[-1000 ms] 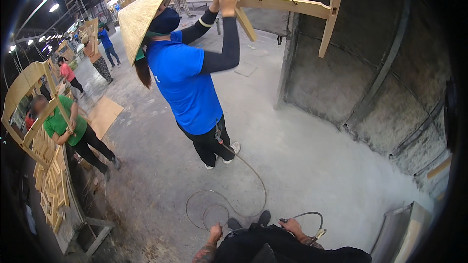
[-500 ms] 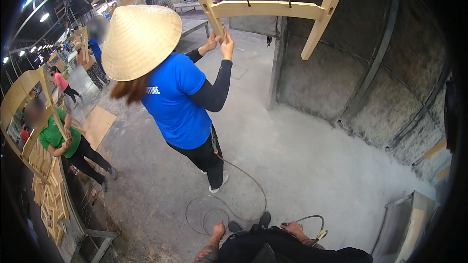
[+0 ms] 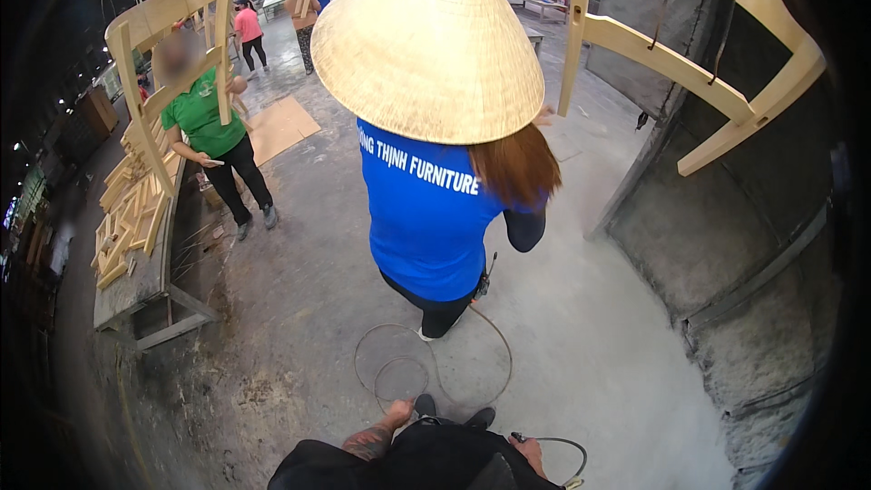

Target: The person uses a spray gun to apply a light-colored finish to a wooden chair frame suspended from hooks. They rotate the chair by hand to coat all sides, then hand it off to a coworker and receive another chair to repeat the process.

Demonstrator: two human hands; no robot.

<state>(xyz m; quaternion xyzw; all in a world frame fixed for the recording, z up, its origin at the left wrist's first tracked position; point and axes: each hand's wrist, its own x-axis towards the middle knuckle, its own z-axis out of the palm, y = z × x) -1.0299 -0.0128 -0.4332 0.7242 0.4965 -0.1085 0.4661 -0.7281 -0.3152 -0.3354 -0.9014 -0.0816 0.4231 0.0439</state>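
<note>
My left hand [image 3: 396, 414] hangs low in front of me, its fingers curled closed, and no object shows in it. In my right hand [image 3: 530, 454] is a small dark hose-fed tool [image 3: 518, 437], mostly hidden by the fingers. A black hose [image 3: 564, 444] curves out beside that hand to a pale fitting near the lower edge. Just ahead stands a co-worker [image 3: 422, 218] in a blue shirt and conical straw hat [image 3: 431, 50], seen from behind. A thin hose [image 3: 510, 358] loops on the floor between us.
Pale wooden chair frames [image 3: 667, 63] hang on hooks at the upper right, another chair frame [image 3: 127, 82] at the left. A person in green [image 3: 210, 113] stands by a bench [image 3: 136, 304] stacked with wooden parts. A dusty dark wall [image 3: 726, 245] bounds the right.
My view has swung left and the co-worker fills more of it. That co-worker's hands, on the hanging frame before, are now mostly behind the hat. Both my hands stay low and closed.
</note>
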